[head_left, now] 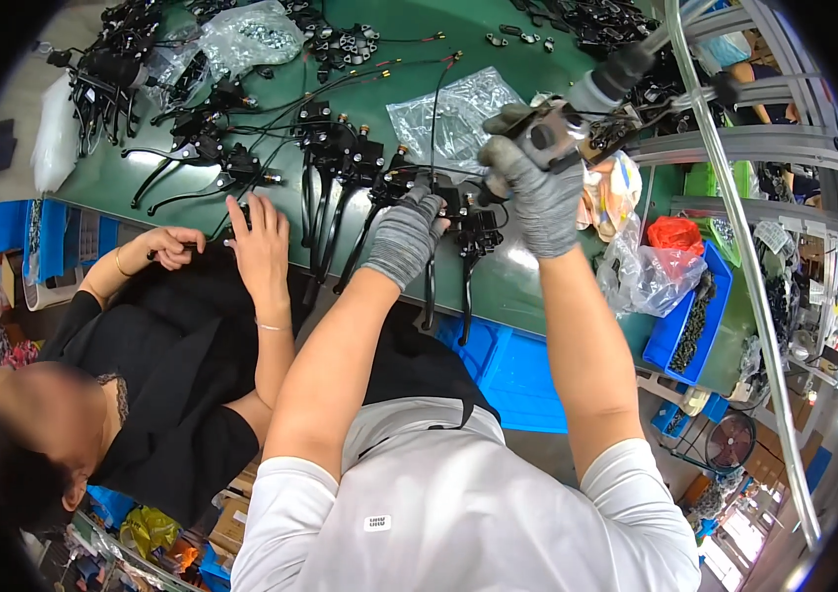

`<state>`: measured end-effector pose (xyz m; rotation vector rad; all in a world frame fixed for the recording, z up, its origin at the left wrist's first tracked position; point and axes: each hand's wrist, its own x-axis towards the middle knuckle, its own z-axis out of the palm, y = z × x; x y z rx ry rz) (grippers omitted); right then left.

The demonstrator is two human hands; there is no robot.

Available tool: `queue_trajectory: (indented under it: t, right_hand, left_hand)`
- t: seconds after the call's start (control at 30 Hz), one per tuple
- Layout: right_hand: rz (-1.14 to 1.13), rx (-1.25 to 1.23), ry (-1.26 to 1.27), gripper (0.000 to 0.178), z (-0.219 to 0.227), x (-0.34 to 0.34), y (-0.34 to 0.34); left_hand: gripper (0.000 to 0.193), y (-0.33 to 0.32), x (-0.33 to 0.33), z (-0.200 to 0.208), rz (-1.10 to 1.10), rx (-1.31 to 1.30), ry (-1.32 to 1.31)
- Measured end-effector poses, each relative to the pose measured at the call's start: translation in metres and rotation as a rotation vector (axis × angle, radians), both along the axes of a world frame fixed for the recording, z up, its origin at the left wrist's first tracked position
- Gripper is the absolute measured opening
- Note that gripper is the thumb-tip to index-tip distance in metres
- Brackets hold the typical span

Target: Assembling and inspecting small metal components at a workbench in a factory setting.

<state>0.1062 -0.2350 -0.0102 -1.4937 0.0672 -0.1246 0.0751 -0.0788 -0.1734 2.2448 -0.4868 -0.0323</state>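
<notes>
My left hand (404, 237), in a grey knit glove, is closed around the body of a black brake lever assembly (451, 204) at the table's near edge. Its lever points toward me, and the fingers hide part of it. Gloved the same way, my right hand (537, 187) wraps round a power screwdriver (554, 133). The tool's dark nose tilts down left, close to the assembly; whether it touches cannot be made out. Another brake lever (475, 237) lies just right of it. A row of similar brake levers (340, 158) stretches left of my left hand.
A co-worker (162, 345) sits at my left, both bare hands by the green table (508, 281). Behind my hands lies a clear plastic bag of small parts (458, 113). At right are a blue bin (685, 316) of dark parts and a metal pole (744, 227).
</notes>
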Motion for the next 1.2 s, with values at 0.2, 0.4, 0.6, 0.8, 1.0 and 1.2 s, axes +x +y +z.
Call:
queue_trajectory:
  t: [0.2,0.4,0.6,0.8,1.0,1.2]
  right_hand:
    - [-0.133,-0.666,-0.017,0.040,0.004,-0.030,-0.068]
    - [0.080,-0.631,0.730,0.057,-0.101,-0.132,-0.083]
    - [0.108,-0.951,0.668,0.042,-0.135,-0.103,-0.013]
    - [0.490,-1.298,0.642,0.044,-0.057,-0.048,0.029]
    - [-0.003,-0.927,-0.027,0.031,-0.045,0.101,0.101]
    - [-0.250,-1.143,0.126,0.021,-0.099,0.242,0.142]
  left_hand:
    - [0.032,0.028,0.014,0.023,0.119,-0.006,0.131]
    - [0.033,0.013,-0.023,0.046,0.018,-0.060,-0.041]
    - [0.022,0.010,-0.032,-0.012,0.001,0.316,-0.368]
    - [0.041,0.050,-0.014,-0.011,0.047,0.318,-0.265]
    - [0.058,0.007,-0.031,-0.014,0.025,-0.038,-0.123]
    - [0.061,-0.024,-0.021,-0.052,-0.026,0.240,0.070]
